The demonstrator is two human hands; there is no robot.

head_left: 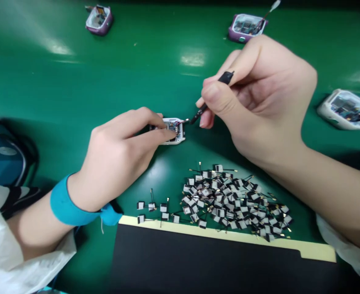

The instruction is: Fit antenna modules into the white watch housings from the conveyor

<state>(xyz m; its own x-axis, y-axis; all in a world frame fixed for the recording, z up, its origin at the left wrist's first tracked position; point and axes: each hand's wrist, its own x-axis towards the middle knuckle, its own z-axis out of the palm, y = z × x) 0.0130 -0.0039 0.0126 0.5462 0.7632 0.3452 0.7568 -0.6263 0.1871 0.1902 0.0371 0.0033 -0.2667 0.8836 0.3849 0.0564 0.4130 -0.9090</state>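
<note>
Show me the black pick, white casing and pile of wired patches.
black pick [198, 114], head view, near tip
white casing [181, 132], head view, rim
pile of wired patches [229, 200], head view, middle

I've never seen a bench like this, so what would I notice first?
First, a big heap of tiny black-and-white square parts with thin wires on the shiny green bench top. Above it, the bare left hand presses on a small white rectangular casing, while the right hand aims a slim black tool at it.
</note>
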